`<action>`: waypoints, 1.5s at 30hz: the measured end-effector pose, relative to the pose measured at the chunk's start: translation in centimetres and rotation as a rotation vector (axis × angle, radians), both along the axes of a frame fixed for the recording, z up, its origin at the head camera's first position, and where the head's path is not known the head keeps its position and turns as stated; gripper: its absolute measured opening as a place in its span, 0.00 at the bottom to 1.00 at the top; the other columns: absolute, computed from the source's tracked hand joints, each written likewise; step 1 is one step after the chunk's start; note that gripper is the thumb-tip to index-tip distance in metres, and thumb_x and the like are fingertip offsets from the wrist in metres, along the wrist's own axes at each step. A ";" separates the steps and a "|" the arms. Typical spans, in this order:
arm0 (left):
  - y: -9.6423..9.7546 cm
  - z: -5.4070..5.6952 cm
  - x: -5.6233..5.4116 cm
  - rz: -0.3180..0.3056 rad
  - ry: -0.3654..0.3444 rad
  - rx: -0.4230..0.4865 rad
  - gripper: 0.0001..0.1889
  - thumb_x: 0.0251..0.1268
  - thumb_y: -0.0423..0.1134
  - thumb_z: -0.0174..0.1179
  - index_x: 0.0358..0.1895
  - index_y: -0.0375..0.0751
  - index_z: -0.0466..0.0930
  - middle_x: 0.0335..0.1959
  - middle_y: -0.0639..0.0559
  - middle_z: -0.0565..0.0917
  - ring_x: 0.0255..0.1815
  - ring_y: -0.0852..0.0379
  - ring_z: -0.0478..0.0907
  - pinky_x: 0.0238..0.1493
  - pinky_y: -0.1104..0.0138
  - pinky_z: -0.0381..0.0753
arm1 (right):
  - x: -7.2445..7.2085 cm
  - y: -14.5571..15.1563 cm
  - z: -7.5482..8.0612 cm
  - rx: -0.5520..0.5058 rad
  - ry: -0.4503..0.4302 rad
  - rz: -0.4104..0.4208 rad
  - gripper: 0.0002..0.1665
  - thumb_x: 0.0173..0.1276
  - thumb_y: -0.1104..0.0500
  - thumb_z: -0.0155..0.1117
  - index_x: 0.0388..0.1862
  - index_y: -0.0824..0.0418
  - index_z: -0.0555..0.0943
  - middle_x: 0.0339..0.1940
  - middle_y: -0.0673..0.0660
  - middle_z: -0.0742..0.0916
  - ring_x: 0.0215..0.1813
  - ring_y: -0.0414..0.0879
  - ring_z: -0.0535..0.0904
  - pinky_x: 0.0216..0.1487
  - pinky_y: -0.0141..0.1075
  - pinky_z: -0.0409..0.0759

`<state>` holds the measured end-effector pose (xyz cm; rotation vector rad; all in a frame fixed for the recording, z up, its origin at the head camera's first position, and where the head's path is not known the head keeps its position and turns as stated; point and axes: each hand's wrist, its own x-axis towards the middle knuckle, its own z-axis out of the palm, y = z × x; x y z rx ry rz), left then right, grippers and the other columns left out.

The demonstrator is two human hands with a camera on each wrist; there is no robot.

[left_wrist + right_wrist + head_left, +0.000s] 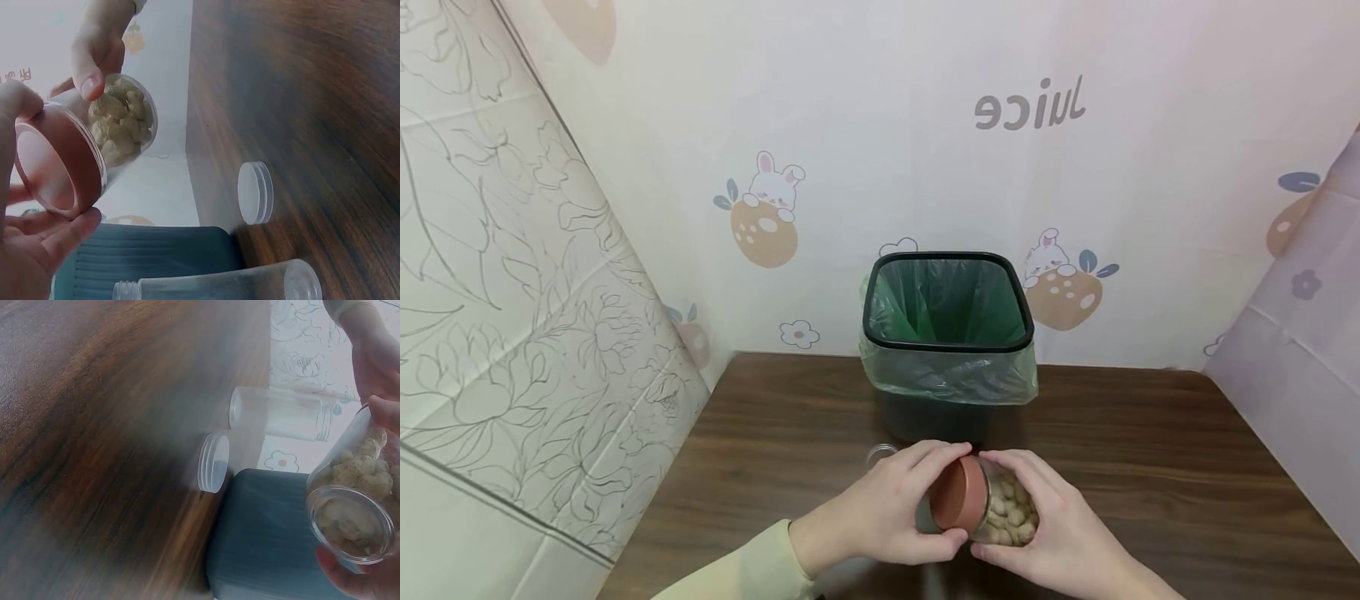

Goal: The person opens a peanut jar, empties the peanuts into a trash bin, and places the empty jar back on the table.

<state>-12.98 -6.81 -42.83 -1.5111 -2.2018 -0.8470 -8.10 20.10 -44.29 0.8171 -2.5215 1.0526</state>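
A clear jar (pixel 1009 510) of pale, wrinkled beige lumps is held tilted between both hands, above the table. Its reddish-brown lid (pixel 961 495) is on the mouth end, facing left. My left hand (pixel 887 512) grips this lid, thumb below and fingers above. Around the clear body curls my right hand (pixel 1063 529), with the jar's base showing in the right wrist view. A second clear container (pixel 281 414) stands uncapped on the table near the left hand, with nothing visible inside. Beside it lies a clear screw cap (pixel 255 192).
A dark bin (pixel 932 417) with a black rim and a green plastic liner (pixel 955 375) stands behind the hands, close to the printed wall sheet (pixel 880 125). Brown wood-grain tabletop (pixel 775 433) extends to both sides.
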 end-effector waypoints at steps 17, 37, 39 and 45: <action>0.2 0.4 0.5 0.129 -0.217 -0.080 0.39 0.73 0.59 0.66 0.79 0.42 0.70 0.63 0.51 0.85 0.57 0.65 0.83 0.52 0.78 0.80 | 0.2 -0.1 -0.2 0.010 0.023 -0.043 0.57 0.51 0.37 0.92 0.77 0.48 0.75 0.68 0.40 0.79 0.55 0.37 0.82 0.49 0.34 0.88; -0.5 1.1 0.2 0.056 -0.115 -0.071 0.50 0.70 0.58 0.69 0.87 0.42 0.53 0.81 0.47 0.69 0.78 0.54 0.73 0.73 0.61 0.77 | 0.3 -0.1 0.1 0.026 0.055 -0.062 0.59 0.50 0.40 0.93 0.79 0.44 0.72 0.68 0.42 0.80 0.56 0.37 0.82 0.50 0.32 0.86; -0.7 1.3 0.1 0.012 -0.055 -0.054 0.52 0.66 0.55 0.71 0.87 0.41 0.54 0.84 0.47 0.66 0.81 0.52 0.69 0.76 0.60 0.74 | 0.4 -0.1 0.1 0.024 0.051 -0.062 0.58 0.51 0.39 0.93 0.78 0.44 0.72 0.69 0.43 0.80 0.55 0.37 0.82 0.49 0.33 0.87; -1.2 1.8 -0.1 -0.076 -0.017 -0.086 0.52 0.60 0.48 0.75 0.87 0.45 0.57 0.88 0.50 0.59 0.82 0.54 0.67 0.77 0.63 0.71 | 0.5 0.0 0.1 0.032 0.027 -0.080 0.57 0.51 0.38 0.92 0.77 0.50 0.74 0.67 0.43 0.80 0.54 0.37 0.82 0.46 0.34 0.87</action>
